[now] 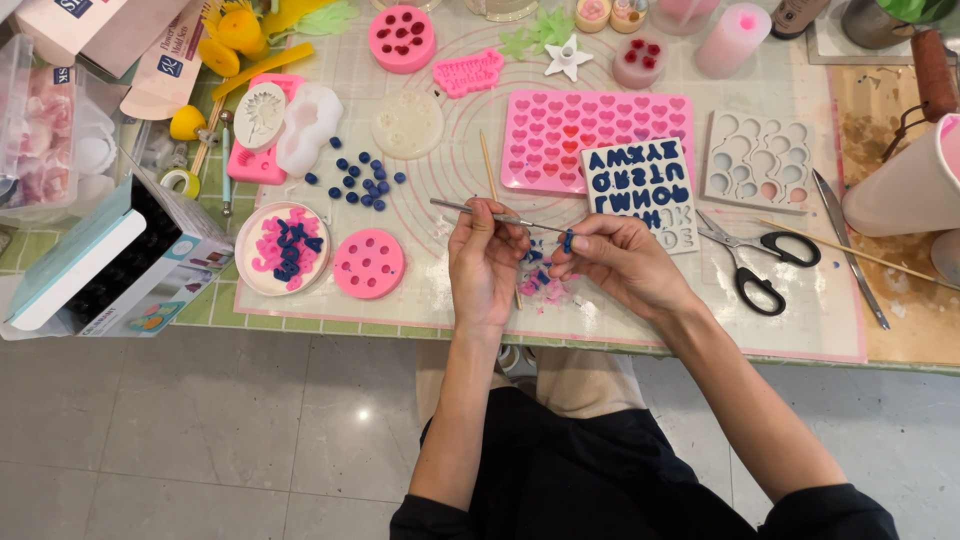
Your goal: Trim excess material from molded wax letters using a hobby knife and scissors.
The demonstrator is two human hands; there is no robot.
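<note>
My left hand [486,258] pinches a thin metal pick tool [470,209] that points right across the mat. Its tip meets a small dark blue wax piece [567,240] held between the fingers of my right hand [612,258]. Both hands hover over pink and blue scraps [545,285] on the translucent work mat [420,200]. Just beyond my right hand lies a white letter mould [642,185] filled with dark blue letters.
Black-handled scissors [755,255] lie right of my hands. A pink heart mould [590,130], a white round-cavity mould [757,160], loose blue balls [362,182], a dish of blue letters [285,248] and a round pink mould [368,264] surround them. A white cup [905,185] stands far right.
</note>
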